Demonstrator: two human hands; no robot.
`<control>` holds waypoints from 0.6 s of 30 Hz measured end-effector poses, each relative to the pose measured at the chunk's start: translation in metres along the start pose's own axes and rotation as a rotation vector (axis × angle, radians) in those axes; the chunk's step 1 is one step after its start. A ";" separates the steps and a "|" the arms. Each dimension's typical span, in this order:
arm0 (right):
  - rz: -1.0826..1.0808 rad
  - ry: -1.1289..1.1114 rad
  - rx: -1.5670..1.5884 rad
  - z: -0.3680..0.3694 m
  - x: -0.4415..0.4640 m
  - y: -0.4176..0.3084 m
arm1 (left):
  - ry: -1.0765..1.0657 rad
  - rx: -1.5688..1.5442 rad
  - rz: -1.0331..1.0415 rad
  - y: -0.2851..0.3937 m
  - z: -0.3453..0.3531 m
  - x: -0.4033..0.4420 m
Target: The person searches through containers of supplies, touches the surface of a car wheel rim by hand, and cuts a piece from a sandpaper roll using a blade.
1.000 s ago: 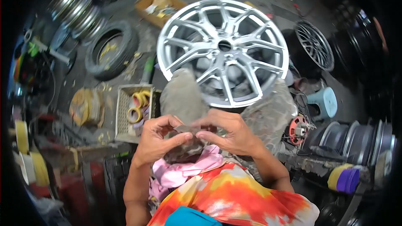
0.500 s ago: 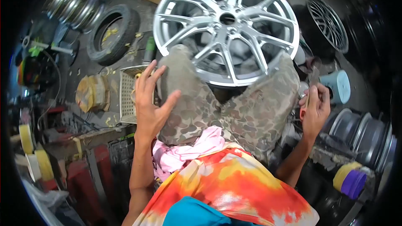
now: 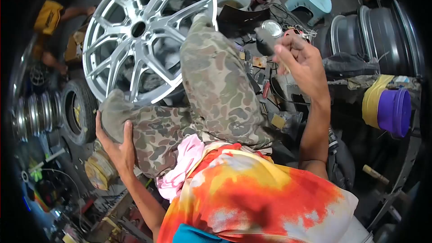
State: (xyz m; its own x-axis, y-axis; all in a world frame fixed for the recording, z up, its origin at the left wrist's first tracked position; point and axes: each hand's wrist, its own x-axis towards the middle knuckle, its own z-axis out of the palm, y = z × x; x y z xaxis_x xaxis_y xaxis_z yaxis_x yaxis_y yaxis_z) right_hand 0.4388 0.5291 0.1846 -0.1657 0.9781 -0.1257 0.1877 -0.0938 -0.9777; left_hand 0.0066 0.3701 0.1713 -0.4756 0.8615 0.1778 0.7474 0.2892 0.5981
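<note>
A silver multi-spoke wheel rim (image 3: 138,47) leans against my camouflage-clad knees, its spokes facing me. My left hand (image 3: 118,150) lies along the outside of my left knee, thumb and fingers apart, holding nothing. To the right of my right knee, my right hand (image 3: 303,63) is raised with its fingers closed. A flat grey blade, which looks like a putty knife (image 3: 266,38), sticks out from those fingers toward the left, somewhat blurred. Its handle is mostly hidden in the hand. A pink cloth (image 3: 182,166) rests on my lap.
A pale blue stool (image 3: 310,0) stands at the upper right, near steel rims (image 3: 382,38). Cables, a round tin (image 3: 272,29) and small tools litter the floor. Further left are a tyre (image 3: 76,112), stacked rims (image 3: 38,114) and another person's arm (image 3: 74,13). A purple tub (image 3: 393,112) sits right.
The view has swung right, so the rim appears further left. My right hand, with the putty knife, is now higher in view. My left hand has come down against my knee.
</note>
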 end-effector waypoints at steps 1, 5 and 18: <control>-0.006 0.084 -0.014 -0.009 0.008 0.020 | 0.004 0.006 -0.024 0.002 0.000 0.004; 0.025 0.126 -0.273 -0.032 0.029 0.163 | 0.035 0.079 0.012 0.003 0.000 0.017; 0.525 0.269 -0.856 0.053 -0.010 0.396 | 0.057 0.501 0.309 0.017 0.007 0.014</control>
State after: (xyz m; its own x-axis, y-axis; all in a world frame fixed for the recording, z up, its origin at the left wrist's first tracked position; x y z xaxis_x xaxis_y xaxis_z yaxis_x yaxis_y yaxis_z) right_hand 0.4635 0.4722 -0.2105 0.3374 0.8712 -0.3566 0.8159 -0.4596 -0.3508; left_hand 0.0156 0.3896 0.1783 -0.2146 0.9174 0.3352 0.9767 0.2021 0.0720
